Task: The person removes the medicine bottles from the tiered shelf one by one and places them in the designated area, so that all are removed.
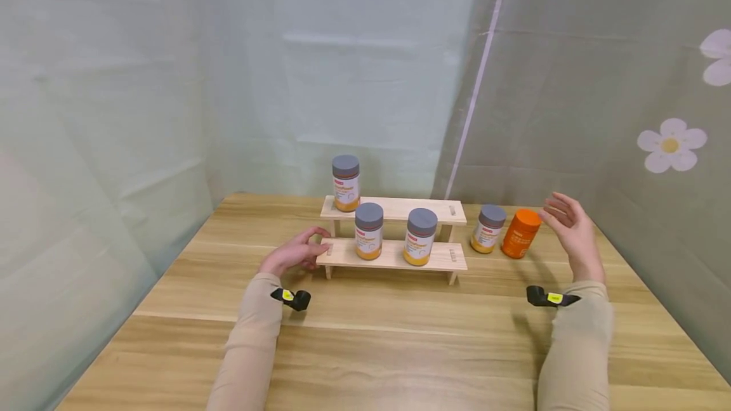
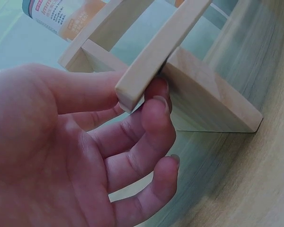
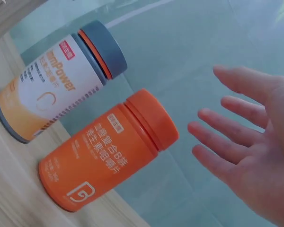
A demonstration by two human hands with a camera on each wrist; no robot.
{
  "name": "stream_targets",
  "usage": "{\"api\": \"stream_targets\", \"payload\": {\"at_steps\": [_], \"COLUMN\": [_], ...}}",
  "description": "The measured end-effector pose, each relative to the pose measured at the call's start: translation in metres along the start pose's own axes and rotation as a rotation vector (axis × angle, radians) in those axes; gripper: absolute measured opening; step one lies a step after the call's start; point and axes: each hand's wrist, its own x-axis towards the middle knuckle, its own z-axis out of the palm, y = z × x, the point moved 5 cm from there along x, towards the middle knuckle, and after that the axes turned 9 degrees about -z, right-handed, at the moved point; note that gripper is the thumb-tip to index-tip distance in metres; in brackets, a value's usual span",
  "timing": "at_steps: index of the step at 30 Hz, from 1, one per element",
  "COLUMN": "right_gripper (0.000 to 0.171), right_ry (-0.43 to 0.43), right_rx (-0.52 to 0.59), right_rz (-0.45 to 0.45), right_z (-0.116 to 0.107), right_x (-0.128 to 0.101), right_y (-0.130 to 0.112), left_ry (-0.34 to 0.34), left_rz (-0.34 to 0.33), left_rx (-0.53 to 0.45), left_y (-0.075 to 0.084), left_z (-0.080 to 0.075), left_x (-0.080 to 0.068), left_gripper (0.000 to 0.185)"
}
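A two-tier wooden shelf [image 1: 394, 256] stands mid-table. One grey-lidded bottle [image 1: 345, 182] is on its top tier, and two more [image 1: 368, 231] [image 1: 421, 236] are on the lower tier. My left hand [image 1: 320, 245] grips the left end of the lower plank [image 2: 165, 42], with curled fingers [image 2: 154, 106] touching its underside. Right of the shelf, a grey-lidded bottle [image 1: 488, 228] [image 3: 52, 90] and an orange bottle [image 1: 520, 233] [image 3: 104, 156] stand on the table. My right hand [image 1: 558, 209] [image 3: 236, 137] hovers just right of the orange bottle, fingers spread, touching nothing.
The wooden table [image 1: 400, 347] is walled by pale green cloth on the left, back and right; the right cloth carries flower prints [image 1: 671, 144]. The table's right edge runs close behind my right hand. Small black trackers sit on both wrists.
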Motion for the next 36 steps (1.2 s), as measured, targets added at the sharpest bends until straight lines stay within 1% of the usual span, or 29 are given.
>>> {"api": "stream_targets", "payload": {"at_steps": [2, 3, 6, 9, 15, 18, 22, 25, 27, 32, 36], "right_gripper": [0.05, 0.047, 0.037, 0.032, 0.034, 0.038, 0.046, 0.048, 0.047, 0.039, 0.036], "right_ry": [0.03, 0.047, 0.088, 0.122, 0.187, 0.185, 0.134, 0.112, 0.115, 0.115, 0.109], "right_rx": [0.015, 0.038, 0.057, 0.062, -0.087, -0.119, -0.16, -0.185, -0.18, -0.116, -0.09], "right_rz": [0.01, 0.018, 0.036, 0.064, 0.152, 0.172, 0.167, 0.159, 0.144, 0.081, 0.063], "right_z": [0.001, 0.001, 0.003, 0.005, 0.006, 0.01, 0.019, 0.023, 0.024, 0.026, 0.031], "right_x": [0.0, 0.0, 0.0, 0.0, 0.0, 0.002, 0.004, 0.005, 0.006, 0.008, 0.01], "right_y": [0.001, 0.001, 0.003, 0.004, 0.006, 0.005, 0.0, -0.002, -0.003, -0.006, -0.009], "left_ry": [0.005, 0.006, 0.005, 0.002, -0.007, -0.009, -0.004, 0.006, 0.011, 0.02, 0.019], "left_rz": [-0.004, -0.007, -0.01, -0.016, -0.004, 0.006, 0.011, 0.006, 0.006, 0.016, 0.021], "left_rx": [0.004, 0.004, 0.005, -0.003, -0.008, -0.009, -0.011, -0.014, -0.01, -0.004, -0.008], "left_y": [0.0, 0.0, -0.001, -0.002, -0.003, -0.003, -0.003, -0.002, -0.002, 0.0, 0.0], "left_z": [0.0, 0.0, 0.0, 0.0, 0.0, 0.0, 0.0, 0.001, 0.002, 0.001, -0.001], "left_x": [0.0, 0.001, 0.0, 0.0, 0.001, 0.002, 0.002, 0.002, 0.002, 0.001, 0.001], "left_gripper": [0.045, 0.044, 0.044, 0.043, 0.045, 0.045, 0.044, 0.044, 0.044, 0.046, 0.046]}}
